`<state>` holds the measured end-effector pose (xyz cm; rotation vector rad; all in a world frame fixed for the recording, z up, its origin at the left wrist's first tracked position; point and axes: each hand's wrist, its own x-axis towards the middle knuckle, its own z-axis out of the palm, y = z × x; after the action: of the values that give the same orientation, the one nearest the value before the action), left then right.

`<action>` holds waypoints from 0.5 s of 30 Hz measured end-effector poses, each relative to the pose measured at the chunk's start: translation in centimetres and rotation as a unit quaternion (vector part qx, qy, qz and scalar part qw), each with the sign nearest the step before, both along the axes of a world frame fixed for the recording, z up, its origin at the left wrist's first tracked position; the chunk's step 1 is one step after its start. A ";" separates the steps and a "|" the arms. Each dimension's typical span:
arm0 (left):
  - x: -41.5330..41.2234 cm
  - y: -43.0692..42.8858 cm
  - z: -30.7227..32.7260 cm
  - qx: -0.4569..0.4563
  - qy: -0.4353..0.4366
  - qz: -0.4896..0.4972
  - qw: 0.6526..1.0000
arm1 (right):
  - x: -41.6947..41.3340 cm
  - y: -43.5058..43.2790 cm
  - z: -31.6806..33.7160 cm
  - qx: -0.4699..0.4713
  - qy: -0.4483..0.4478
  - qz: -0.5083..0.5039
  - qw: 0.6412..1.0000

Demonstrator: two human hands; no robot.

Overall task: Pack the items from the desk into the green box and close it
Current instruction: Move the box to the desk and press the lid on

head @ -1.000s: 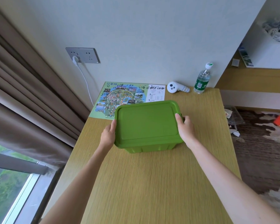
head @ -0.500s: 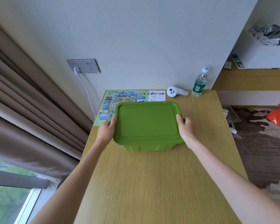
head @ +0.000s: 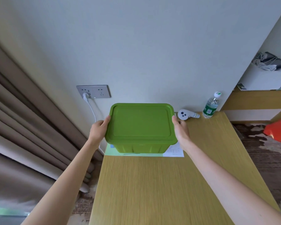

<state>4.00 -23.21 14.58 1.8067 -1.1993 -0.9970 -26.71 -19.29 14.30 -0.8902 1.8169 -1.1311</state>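
A closed green box (head: 141,147), its lid (head: 140,122) seated on the rim, sits between a person's two hands at the far end of a wooden tabletop (head: 161,184), close to the wall. The box covers most of a printed sheet (head: 174,151), of which only a pale green strip on the left and a white corner on the right show; its print is too faint to read. Whether the box rests on the sheet or is held just above it cannot be told. The contents are hidden under the lid.

The left hand (head: 98,129) grips the left edge of the box, thumb laid up along the lid's rim, the fingers out of sight beneath it. The right hand (head: 181,130) grips the right edge the same way, thumb against the rim, fingers hidden behind the box wall. Both forearms reach in from the near corners, cut off by the frame.

Just right of the box lies a white controller (head: 187,114), and farther right a water bottle (head: 210,107) stands upright against the wall. A white plug sits in a grey wall socket (head: 94,91) at far left, its cable (head: 92,111) dropping behind the left hand. Brown curtains (head: 23,127) fill the left side. An orange object (head: 277,132) at the right edge is blurred and cut off.
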 end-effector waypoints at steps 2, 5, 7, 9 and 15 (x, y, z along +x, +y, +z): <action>1.1 -2.3 -0.4 -0.004 0.003 0.001 1.000 | 1.2 -2.0 0.1 -0.001 0.005 -0.001 1.000; 2.5 -6.1 -1.5 -0.003 0.002 -0.007 1.000 | 2.5 -5.2 -0.3 0.020 0.023 -0.003 1.000; 3.3 -8.4 -2.4 -0.003 0.004 -0.010 1.000 | 3.3 -7.3 -1.0 0.021 0.025 -0.004 0.999; 3.8 -10.5 -3.6 -0.003 0.008 -0.012 1.000 | 4.0 -9.2 -1.9 0.016 0.027 0.001 0.999; 5.6 -14.8 -7.0 0.013 0.017 -0.015 1.000 | 5.9 -13.1 -5.7 0.025 0.030 0.006 0.999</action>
<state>9.61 -38.02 7.60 1.7885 -1.2018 -1.0611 -20.82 -32.41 8.56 -0.9143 1.8784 -1.0561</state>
